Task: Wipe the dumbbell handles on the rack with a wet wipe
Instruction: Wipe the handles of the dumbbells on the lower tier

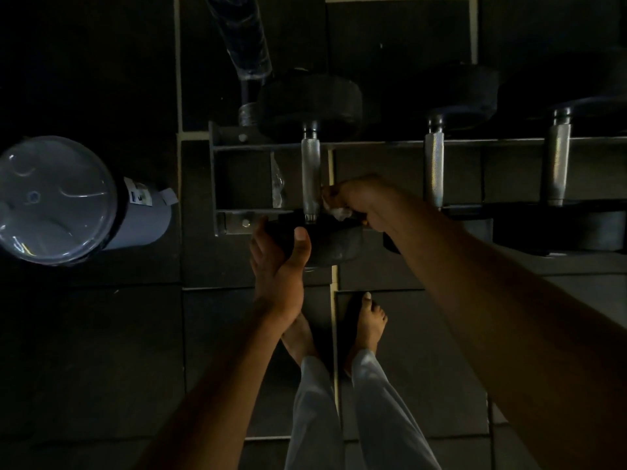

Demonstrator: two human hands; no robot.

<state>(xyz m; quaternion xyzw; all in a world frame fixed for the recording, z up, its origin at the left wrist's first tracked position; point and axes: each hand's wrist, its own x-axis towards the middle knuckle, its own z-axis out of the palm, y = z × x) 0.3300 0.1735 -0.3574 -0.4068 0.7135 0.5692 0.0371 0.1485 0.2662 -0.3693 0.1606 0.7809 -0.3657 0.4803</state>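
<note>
While the left hand (pixel 280 262) cups the near weight head (pixel 325 240) of the leftmost dumbbell, thumb laid over its top and fingers (pixel 259 245) curled round its left side, the right hand (pixel 364 203) works at the lower end of that dumbbell's knurled handle (pixel 310 174). Judgement: the left grip is there to steady the dumbbell against rolling on the rack (pixel 237 145) while the handle is rubbed. Right fingers are bunched, pinching a crumpled white wet wipe (pixel 334 206) that touches the handle's right side, just above the near head. Handle's long axis runs straight away from the person, crossing the rack's two rails at right angles; far weight head (pixel 308 103) beyond the back rail, near head just this side of the front rail. Two further dumbbell handles, the middle one (pixel 434 167) and the rightmost (pixel 558 164), lie to the right of the first on the same rack, parallel to it, neither touched. Left of the rack, on the dark floor mats, a large clear water jug (pixel 64 201) lies on its side. Light is poor; whether the wipe wraps behind the handle cannot be told. Judgement: first handle in progress, two remaining.
</note>
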